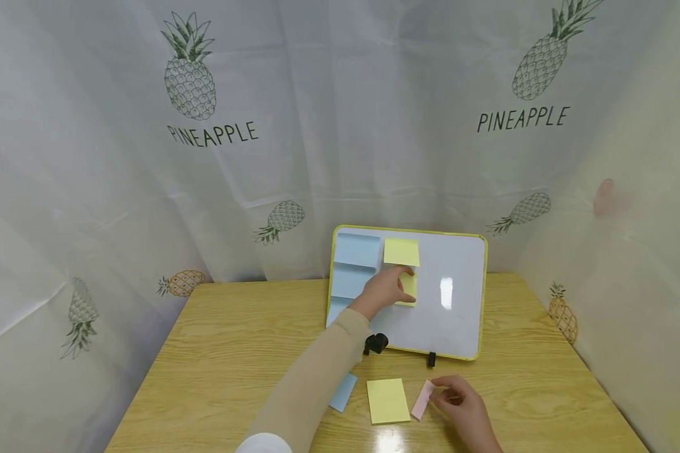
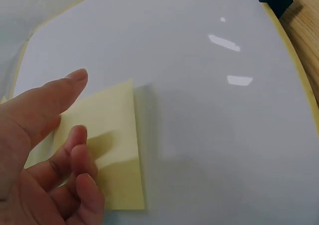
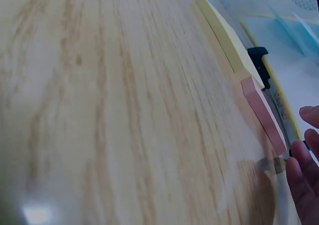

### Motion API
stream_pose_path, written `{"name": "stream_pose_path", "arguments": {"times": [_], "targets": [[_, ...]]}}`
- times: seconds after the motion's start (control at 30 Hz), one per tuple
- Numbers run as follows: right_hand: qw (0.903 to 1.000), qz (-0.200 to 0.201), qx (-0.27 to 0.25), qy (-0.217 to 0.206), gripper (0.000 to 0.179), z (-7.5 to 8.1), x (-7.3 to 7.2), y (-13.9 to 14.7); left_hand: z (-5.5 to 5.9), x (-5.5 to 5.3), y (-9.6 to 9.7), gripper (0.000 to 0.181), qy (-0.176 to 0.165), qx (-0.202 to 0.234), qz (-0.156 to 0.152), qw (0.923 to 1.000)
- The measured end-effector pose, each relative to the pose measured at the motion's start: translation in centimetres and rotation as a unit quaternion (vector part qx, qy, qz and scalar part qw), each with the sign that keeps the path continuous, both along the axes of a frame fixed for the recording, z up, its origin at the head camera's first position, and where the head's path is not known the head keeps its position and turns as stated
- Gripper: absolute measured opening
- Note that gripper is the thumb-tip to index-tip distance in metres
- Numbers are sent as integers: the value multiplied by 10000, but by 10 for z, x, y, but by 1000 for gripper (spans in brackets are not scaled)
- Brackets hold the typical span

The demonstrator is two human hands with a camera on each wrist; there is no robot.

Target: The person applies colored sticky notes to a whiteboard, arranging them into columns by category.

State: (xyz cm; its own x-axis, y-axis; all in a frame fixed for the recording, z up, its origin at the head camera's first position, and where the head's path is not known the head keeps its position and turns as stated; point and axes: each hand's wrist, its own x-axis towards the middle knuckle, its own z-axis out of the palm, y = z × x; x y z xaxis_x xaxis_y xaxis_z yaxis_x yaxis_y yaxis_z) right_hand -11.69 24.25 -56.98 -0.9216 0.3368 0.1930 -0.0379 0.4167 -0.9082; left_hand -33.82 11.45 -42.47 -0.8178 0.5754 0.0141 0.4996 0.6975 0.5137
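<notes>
My left hand (image 1: 382, 290) is at the whiteboard (image 1: 450, 327), over the lower yellow sticky note (image 1: 410, 286). In the left wrist view its thumb stands apart from the other loosely bent fingers, and the note (image 2: 122, 150) lies on the board behind them. Whether a fingertip touches the paper, I cannot tell. Above it hangs another yellow note (image 1: 401, 251). Down on the table, my right hand (image 1: 463, 408) is beside the pink sticky pad (image 1: 422, 401). In the right wrist view, its bent fingers (image 3: 298, 177) are near the pad's end, pinching nothing visible.
Several blue notes (image 1: 356, 250) run down the board's left side, partly behind my left arm. A yellow pad (image 1: 388, 401) and a blue pad (image 1: 343, 392) lie on the wooden table (image 1: 226, 352). Black clips (image 1: 432, 359) sit at the board's lower edge. A pineapple-print curtain (image 1: 340, 126) surrounds the table.
</notes>
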Motion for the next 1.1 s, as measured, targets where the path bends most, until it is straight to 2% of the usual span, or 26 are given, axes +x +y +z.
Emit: {"name": "stream_pose_path", "arguments": {"times": [0.13, 0.3, 0.47, 0.6, 0.7, 0.8, 0.97, 1.1], "targets": [[10000, 19, -59, -58, 27, -2, 1, -2, -1, 1, 4, 64, 10, 4, -117, 9999], [9998, 96, -99, -160, 26, -3, 2, -5, -7, 6, 2, 66, -34, 82, -436, 9990], [9997, 157, -174, -112, 25, -1, 3, -8, -15, 18, -5, 59, -278, 90, -593, 9978], [9989, 208, -275, -306, 24, 1, 4, -9, -23, 30, -12, 54, -421, -24, -706, 9966], [9978, 299, -315, -505, 24, 0, 4, -10, -31, 39, -19, 52, -368, -230, -803, 9958], [9973, 412, -308, -521, 25, -1, 4, -12, -41, 45, -26, 50, -256, -368, -902, 9949], [9971, 725, -169, -125, 26, -4, 3, -14, -53, 56, -42, 49, -266, -303, -1027, 9939], [9918, 1250, -19, 272, 24, -5, 2, -14, -62, 67, -58, 49, -454, -168, -1091, 9929]]}}
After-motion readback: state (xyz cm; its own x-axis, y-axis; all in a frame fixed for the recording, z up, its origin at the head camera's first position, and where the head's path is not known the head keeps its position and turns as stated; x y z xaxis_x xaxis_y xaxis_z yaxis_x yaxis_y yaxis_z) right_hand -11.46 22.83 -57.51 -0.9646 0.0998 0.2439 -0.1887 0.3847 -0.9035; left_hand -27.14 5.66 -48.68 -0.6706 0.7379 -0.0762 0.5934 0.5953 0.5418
